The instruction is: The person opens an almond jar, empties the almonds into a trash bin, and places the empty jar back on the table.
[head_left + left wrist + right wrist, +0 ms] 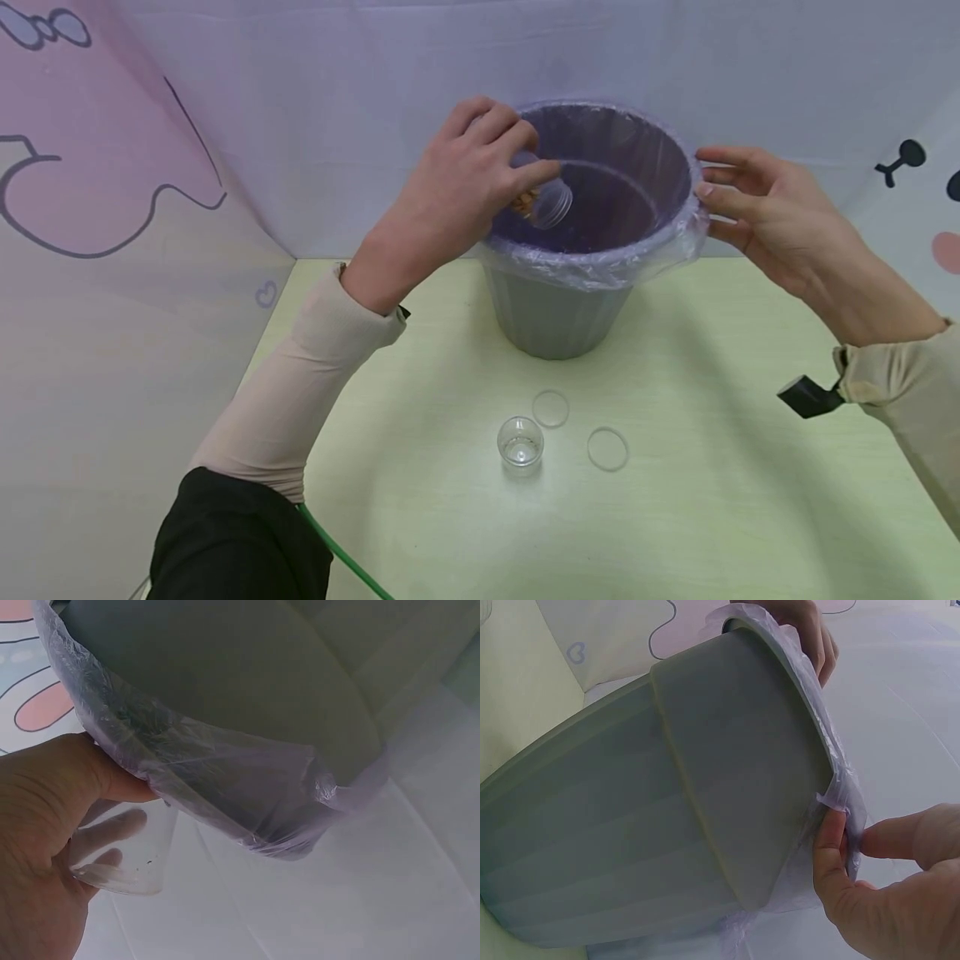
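Note:
A grey trash bin (558,321) stands upright on the table, lined with a thin translucent purple bag (592,265) folded over its rim. At the bin's left side, my left hand (465,179) grips a small clear plastic cup (553,204) tilted over the opening. Orange-brown bits (525,202) lie inside that cup. In the left wrist view, the fingers show through the clear cup (135,855) beside the bag's edge. My right hand (787,221) pinches the bag and rim on the right, thumb and fingers on either side in the right wrist view.
On the table (450,517) in front of the bin stands another small clear cup (520,454), with one thin clear ring (551,427) beside it and a second ring (607,470) to its right. A printed cloth (360,108) hangs close behind the bin.

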Available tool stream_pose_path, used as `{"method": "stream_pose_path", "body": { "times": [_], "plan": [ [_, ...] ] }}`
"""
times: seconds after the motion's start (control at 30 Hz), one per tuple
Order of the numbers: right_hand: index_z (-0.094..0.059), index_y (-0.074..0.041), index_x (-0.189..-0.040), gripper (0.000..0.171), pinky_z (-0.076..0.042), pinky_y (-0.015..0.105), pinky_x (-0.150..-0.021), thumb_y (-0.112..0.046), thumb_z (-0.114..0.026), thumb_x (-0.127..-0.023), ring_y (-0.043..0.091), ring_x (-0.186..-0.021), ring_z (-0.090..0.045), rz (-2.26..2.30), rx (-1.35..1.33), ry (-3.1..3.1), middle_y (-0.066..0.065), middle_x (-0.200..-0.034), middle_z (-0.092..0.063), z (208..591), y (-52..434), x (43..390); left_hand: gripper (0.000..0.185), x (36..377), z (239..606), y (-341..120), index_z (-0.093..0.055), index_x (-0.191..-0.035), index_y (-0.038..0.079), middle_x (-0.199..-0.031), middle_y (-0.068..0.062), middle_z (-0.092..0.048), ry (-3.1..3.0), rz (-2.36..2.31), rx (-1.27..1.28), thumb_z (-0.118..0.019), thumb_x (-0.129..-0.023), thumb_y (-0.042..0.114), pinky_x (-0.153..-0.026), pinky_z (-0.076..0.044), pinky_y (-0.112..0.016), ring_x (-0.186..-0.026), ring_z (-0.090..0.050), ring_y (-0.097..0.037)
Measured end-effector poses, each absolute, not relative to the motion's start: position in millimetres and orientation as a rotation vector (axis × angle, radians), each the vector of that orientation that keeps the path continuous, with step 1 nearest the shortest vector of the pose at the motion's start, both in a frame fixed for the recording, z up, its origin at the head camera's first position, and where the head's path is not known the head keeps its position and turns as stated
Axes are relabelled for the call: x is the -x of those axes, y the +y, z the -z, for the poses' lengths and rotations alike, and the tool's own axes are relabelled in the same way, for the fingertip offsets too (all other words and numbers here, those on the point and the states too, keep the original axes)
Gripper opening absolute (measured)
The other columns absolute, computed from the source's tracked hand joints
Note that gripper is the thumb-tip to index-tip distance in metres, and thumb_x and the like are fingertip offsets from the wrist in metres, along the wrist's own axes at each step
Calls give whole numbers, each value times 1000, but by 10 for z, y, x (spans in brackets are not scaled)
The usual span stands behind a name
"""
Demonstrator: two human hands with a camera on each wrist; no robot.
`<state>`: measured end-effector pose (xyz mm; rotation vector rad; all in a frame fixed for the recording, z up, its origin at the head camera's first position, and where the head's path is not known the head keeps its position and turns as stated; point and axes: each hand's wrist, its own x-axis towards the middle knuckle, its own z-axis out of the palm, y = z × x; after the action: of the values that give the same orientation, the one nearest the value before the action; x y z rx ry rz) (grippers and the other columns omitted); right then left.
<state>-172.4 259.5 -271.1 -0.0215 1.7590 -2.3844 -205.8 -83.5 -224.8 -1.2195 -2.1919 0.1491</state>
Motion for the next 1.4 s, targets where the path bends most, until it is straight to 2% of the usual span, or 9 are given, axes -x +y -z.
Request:
{"method": "stream_pose_path", "body": {
  "times": [0.1,0.2,0.3,0.37,0.5,0.8,1.07,1.23,1.4],
  "plan": [
    [-45,-8,-148,52,-61,27,-79,1,-62,-100,16,-102,-70,2384,32,1764,4,-129,-61,2713,2590,1722,34,2052,2247,-831,-74,-123,23,-120,-9,-70,-2168,-166,1222,-75,-90,28,-116,-38,-46,-121,-58,-32],
    [-44,-8,-149,53,-61,26,-79,1,-63,-100,16,-102,-69,2381,36,1769,4,-130,-60,2710,2583,1728,30,2053,2245,-827,-75,-123,23,-120,-9,-70,-2142,-172,1221,-70,-97,8,-116,-38,-46,-121,-58,-33],
    [-43,-8,-150,54,-61,26,-78,1,-63,-100,16,-102,-69,2385,29,1764,4,-130,-60,2707,2577,1735,47,2057,2244,-821,-76,-120,23,-118,-9,-70,-2119,-168,1220,-50,-102,-11,-116,-39,-45,-120,-58,-33],
    [-43,-8,-150,54,-61,26,-78,1,-63,-100,16,-102,-69,2382,20,1765,4,-130,-60,2702,2576,1738,54,2056,2241,-816,-76,-118,23,-117,-9,-71,-2107,-165,1223,-39,-102,-14,-117,-39,-45,-120,-58,-33],
    [-42,-8,-151,56,-61,26,-78,0,-63,-100,16,-102,-69,2374,9,1770,3,-130,-60,2694,2579,1745,60,2059,2234,-801,-76,-116,21,-116,-9,-71,-2088,-174,1227,-30,-104,-14,-117,-39,-44,-119,-58,-33],
    [-43,-8,-150,55,-61,26,-78,1,-63,-100,16,-102,-69,2387,7,1756,4,-130,-61,2696,2580,1752,63,2033,2208,-778,-76,-116,23,-119,-6,-70,-2045,-299,1230,-28,-104,-15,-121,-36,-39,-123,-56,-31],
    [-46,-9,-149,53,-61,26,-77,2,-63,-100,16,-100,-69,2395,6,1743,4,-129,-62,2692,2566,1756,50,2000,2202,-729,-74,-103,16,-120,-9,-70,-1930,-584,1339,-44,-94,-22,-128,-30,-39,-127,-53,-31],
    [-49,-9,-147,51,-61,27,-77,3,-63,-99,17,-100,-70,2405,13,1727,5,-128,-62,2696,2552,1756,51,1990,2201,-688,-74,-98,16,-119,-9,-70,-1919,-583,1350,-39,-98,-22,-128,-30,-39,-127,-53,-31],
    [-46,-9,-149,53,-61,26,-77,1,-63,-100,16,-101,-69,2388,15,1744,4,-130,-61,2695,2551,1750,49,1970,2169,-699,-75,-107,17,-121,-7,-70,-2003,-452,1318,-40,-102,-17,-127,-31,-41,-128,-53,-31]
  ]
}}
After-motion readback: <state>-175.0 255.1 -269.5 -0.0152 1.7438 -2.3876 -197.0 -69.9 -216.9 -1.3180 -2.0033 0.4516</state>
